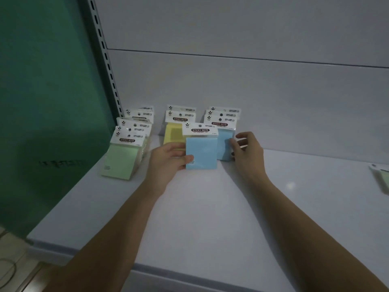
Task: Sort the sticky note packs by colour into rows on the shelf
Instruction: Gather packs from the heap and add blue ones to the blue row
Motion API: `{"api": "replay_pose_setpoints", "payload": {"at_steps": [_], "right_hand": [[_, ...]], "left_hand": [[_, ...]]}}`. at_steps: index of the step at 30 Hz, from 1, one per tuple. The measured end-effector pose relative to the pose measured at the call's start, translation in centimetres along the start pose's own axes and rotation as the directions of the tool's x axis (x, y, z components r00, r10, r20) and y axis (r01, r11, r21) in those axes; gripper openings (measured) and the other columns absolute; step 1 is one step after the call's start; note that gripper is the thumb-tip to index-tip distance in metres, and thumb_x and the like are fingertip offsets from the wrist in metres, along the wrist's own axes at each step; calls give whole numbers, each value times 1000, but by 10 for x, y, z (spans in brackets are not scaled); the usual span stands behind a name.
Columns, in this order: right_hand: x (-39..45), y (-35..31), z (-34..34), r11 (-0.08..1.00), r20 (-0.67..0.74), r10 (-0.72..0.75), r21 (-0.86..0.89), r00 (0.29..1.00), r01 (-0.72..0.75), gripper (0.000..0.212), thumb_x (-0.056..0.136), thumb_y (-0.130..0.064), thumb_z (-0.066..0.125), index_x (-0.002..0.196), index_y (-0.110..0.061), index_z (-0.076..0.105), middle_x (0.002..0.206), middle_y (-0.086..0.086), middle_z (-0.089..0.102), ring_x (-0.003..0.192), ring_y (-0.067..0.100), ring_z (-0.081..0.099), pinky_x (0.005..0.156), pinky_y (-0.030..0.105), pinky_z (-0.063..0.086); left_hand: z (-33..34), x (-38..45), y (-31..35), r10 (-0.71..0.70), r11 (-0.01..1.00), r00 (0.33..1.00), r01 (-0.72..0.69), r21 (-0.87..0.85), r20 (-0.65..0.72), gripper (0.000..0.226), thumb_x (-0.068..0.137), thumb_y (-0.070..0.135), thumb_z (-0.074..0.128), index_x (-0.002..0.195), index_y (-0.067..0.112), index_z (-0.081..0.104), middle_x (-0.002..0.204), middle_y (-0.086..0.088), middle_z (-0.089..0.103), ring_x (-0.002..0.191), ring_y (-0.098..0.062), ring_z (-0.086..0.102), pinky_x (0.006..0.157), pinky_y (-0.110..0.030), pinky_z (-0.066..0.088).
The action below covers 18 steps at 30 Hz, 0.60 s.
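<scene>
Sticky note packs stand in three rows on a wide white shelf [210, 207], each row running from front to back toward the white back panel [252, 81]. To the left rises a green side wall [42, 91] with a slotted metal upright [105, 60] along its edge. The green row [124, 152] sits furthest left, its front pack leaning back with the face turned up and forward and the white header card at the top. The yellow row [171, 131] is in the middle, partly hidden. The blue row [224, 142] is on the right, headers up and faces toward the camera. In front of the yellow and blue rows, a single blue pack [201, 151] stands upright, its long axis vertical, the "STICKY NOTE" header on top. The left hand [168, 159] holds this pack by its left edge, thumb on the front face. The right hand [247, 151] touches the right edge of the blue row's front pack with curled fingers. At the far right edge of the shelf lies one more green pack [383, 178], cut off by the frame.
</scene>
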State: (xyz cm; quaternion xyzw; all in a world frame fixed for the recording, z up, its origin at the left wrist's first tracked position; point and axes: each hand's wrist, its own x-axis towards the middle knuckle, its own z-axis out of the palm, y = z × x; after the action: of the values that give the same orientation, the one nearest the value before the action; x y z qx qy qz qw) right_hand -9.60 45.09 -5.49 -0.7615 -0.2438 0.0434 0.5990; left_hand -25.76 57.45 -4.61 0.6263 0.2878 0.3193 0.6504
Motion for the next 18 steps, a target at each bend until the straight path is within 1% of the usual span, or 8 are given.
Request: {"api": "replay_pose_setpoints", "payload": {"at_steps": [2, 5, 8, 10, 13, 15, 16, 18], "right_hand": [[0, 0, -3, 999, -60, 22, 37, 998, -20, 16, 95, -32, 47, 99, -18, 54, 87, -5, 62, 78, 25, 66, 69, 40, 55], [1, -4, -10, 988, -129, 97, 128, 987, -80, 21, 98, -31, 40, 97, -14, 53, 90, -2, 63, 77, 29, 63, 50, 20, 47], [3, -3, -14, 972, -140, 148, 203, 979, -118, 18, 98, -24, 39, 94, -13, 52, 94, 5, 64, 72, 25, 58, 39, 11, 40], [5, 0, -13, 974, -127, 140, 193, 982, -114, 18, 98, -21, 38, 95, -12, 53, 92, 3, 63, 72, 25, 58, 38, 10, 39], [11, 8, -11, 985, -120, 112, 143, 986, -94, 21, 98, -20, 37, 99, -9, 55, 99, 8, 63, 75, 28, 61, 39, 9, 38], [14, 12, -9, 988, -117, 106, 127, 987, -91, 22, 97, -21, 37, 98, -10, 55, 98, 7, 63, 76, 28, 62, 43, 11, 41], [15, 13, -8, 987, -116, 104, 130, 988, -89, 21, 96, -21, 37, 97, -11, 55, 95, 4, 64, 76, 27, 61, 46, 15, 43], [18, 15, -5, 989, -118, 100, 122, 988, -86, 20, 95, -21, 37, 93, -13, 55, 90, -6, 65, 80, 24, 62, 56, 25, 48]], "left_hand": [[10, 1, 3, -13, 1000, 1000, 13, 18, 11, 28, 72, -11, 74, 92, 8, 66, 78, -7, 71, 64, -11, 70, 66, -22, 59], [25, 13, 9, -7, 991, 999, 2, 135, 39, 28, 71, -9, 76, 93, 5, 66, 80, -7, 70, 63, -7, 68, 62, -15, 55], [39, 23, 7, -5, 975, 1000, -1, 221, 28, 29, 69, -5, 80, 94, 4, 67, 87, -11, 69, 75, -17, 66, 66, -22, 55], [43, 26, 1, 38, 957, 999, -32, 288, -14, 30, 67, -2, 82, 94, 5, 69, 84, -8, 68, 74, -17, 64, 66, -24, 56], [46, 28, -6, 81, 922, 996, -60, 382, -38, 32, 68, 0, 82, 96, 5, 70, 78, -1, 65, 65, -7, 59, 55, -12, 51], [46, 31, -8, 114, 901, 992, -82, 426, -50, 34, 68, 4, 83, 99, 7, 70, 81, -2, 67, 66, -9, 60, 60, -19, 53], [47, 32, -8, 137, 887, 989, -97, 451, -56, 35, 68, 6, 84, 100, 9, 69, 81, -1, 68, 67, -11, 61, 65, -24, 54], [49, 33, -7, 175, 857, 983, -119, 502, -65, 37, 68, 10, 84, 102, 13, 67, 77, 3, 65, 70, -12, 61, 69, -27, 52]]}}
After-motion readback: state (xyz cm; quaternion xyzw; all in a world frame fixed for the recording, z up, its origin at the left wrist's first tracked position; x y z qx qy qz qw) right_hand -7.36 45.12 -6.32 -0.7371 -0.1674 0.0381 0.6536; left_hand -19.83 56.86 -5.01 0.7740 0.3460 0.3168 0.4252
